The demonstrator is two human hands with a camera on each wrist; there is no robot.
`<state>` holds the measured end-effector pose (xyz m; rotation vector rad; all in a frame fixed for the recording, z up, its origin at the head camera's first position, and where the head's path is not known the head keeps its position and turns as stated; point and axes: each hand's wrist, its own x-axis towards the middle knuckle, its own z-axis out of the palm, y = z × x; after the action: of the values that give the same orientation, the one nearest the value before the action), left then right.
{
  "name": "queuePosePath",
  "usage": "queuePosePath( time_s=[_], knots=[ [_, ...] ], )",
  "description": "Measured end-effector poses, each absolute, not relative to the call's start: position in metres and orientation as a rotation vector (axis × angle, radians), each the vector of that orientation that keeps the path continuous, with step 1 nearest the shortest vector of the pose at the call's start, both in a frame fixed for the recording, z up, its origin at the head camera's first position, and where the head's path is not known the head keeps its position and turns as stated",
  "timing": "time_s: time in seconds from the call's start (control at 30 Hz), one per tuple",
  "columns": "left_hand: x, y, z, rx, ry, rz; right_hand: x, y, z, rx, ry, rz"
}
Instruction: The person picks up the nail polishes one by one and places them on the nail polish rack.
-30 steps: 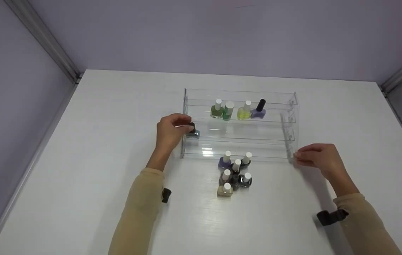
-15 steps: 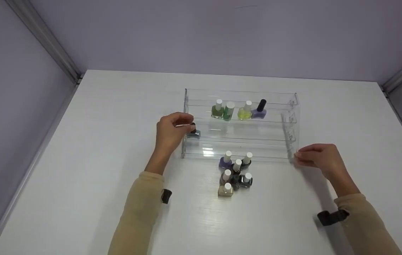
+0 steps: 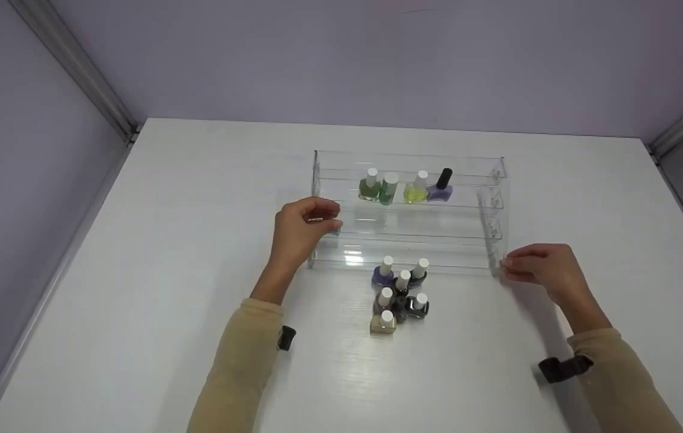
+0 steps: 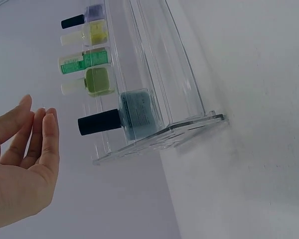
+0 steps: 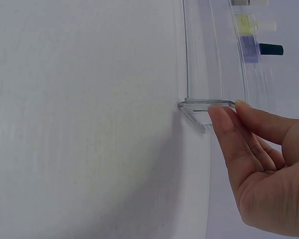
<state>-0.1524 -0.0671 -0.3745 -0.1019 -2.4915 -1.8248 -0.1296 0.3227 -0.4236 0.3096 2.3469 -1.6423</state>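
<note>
A clear stepped display rack (image 3: 413, 225) stands on the table. In the left wrist view, a blue-grey nail polish bottle (image 4: 139, 114) with a black cap stands at the rack's left end. My left hand (image 3: 299, 231) hovers over that bottle, hiding most of it in the head view; the left wrist view shows the fingers (image 4: 51, 137) apart from the cap and holding nothing. My right hand (image 3: 549, 270) pinches the rack's front right corner, thumb and fingertips (image 5: 218, 118) at the side panel's edge. Higher up sit green (image 3: 369, 189), teal-green (image 3: 387, 191), yellow (image 3: 415, 192) and lilac (image 3: 439, 192) polish bottles.
In front of the rack stands a cluster of several polish bottles, among them a purple one (image 3: 383, 276), a dark one (image 3: 417, 308) and a beige one (image 3: 383, 325), mostly white-capped. A wall (image 3: 377, 66) rises behind the white table (image 3: 197, 180).
My left hand has let go of the blue-grey bottle's black cap and shifted slightly to the right, now covering the bottle in the head view. The right hand stays at the rack's corner.
</note>
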Motion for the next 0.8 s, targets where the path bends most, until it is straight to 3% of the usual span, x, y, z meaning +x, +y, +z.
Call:
queuePosePath(
  time_s=[0.8],
  knots=[
    [-0.142, -0.053, -0.392, -0.275, -2.56, -1.866, -0.13, 0.322, -0.423, 0.319, 2.375, -1.588]
  ],
)
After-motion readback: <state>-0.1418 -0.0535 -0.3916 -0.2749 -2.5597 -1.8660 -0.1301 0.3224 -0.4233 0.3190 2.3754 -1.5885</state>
